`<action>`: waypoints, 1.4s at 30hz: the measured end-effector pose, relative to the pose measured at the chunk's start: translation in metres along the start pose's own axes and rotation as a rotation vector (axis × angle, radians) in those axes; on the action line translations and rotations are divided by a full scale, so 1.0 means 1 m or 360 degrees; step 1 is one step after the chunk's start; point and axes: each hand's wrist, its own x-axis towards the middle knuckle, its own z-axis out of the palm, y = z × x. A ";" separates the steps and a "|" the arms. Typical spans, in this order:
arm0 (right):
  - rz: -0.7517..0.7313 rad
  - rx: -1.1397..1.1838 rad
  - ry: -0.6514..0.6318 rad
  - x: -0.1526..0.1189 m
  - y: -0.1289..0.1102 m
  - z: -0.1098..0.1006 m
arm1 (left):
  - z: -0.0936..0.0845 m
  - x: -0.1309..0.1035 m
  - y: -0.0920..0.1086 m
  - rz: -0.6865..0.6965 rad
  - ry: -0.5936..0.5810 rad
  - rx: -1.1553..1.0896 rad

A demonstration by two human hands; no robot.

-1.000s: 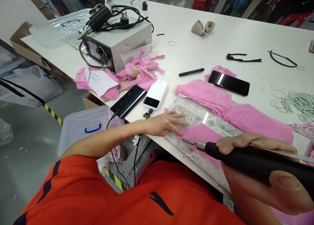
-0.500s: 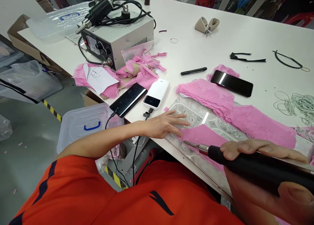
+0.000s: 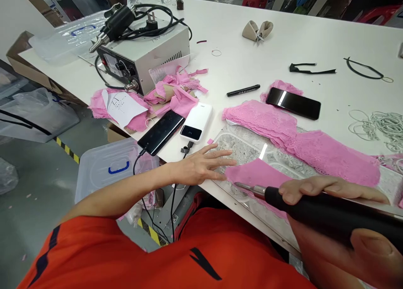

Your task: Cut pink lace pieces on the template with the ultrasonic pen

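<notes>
Pink fabric point(image 3: 258, 173), flat, beside left hand point(image 3: 193, 167)

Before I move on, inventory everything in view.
Table: one, white, centre
Machine: one, grey, left
Upper tool: one, black, on machine
Held tool: one, black, right
Flat cloth: one, pink, under held tool
Sheet: one, greyish, under flat cloth
Lace cloth: several, pink, right
Crumpled cloth: several, pink, beside machine
Power bank: one, white, centre
Pen: one, black, centre
Phones: two, black, by power bank, by pen
Scissors: one, beige handles, far side
Strings: several, pale, far right
Bins: several, clear, left
Shirt: one, red-orange, bottom
Left hand: one, bare, by flat cloth
Right hand: one, bare, on held tool
</notes>
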 end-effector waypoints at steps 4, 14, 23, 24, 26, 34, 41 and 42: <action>-0.0044 0.0027 -0.0017 -0.001 -0.001 0.001 | 0.000 0.000 0.001 -0.0076 -0.0026 0.0024; -0.0105 0.0086 -0.0052 -0.004 0.008 0.011 | -0.006 0.005 0.002 -0.0199 -0.0119 -0.0014; -0.0148 0.0129 -0.0092 -0.005 0.011 0.008 | -0.010 0.021 0.007 -0.0230 -0.0032 -0.0130; -0.0137 0.0115 -0.0092 -0.004 0.010 0.007 | -0.010 0.021 0.008 -0.0222 -0.0039 -0.0127; -0.0147 0.0081 -0.0075 -0.001 0.009 0.004 | -0.007 0.019 0.011 -0.0221 -0.0025 -0.0127; -0.0476 0.0041 0.0411 0.022 0.012 -0.018 | 0.009 0.021 0.014 -0.0631 0.0314 -0.0172; -0.0328 -0.0109 0.0425 0.009 0.016 -0.025 | 0.003 0.035 0.015 -0.0920 0.0116 -0.0430; -0.0313 -0.0118 0.0391 0.007 0.016 -0.026 | 0.003 0.036 0.015 -0.0927 0.0106 -0.0437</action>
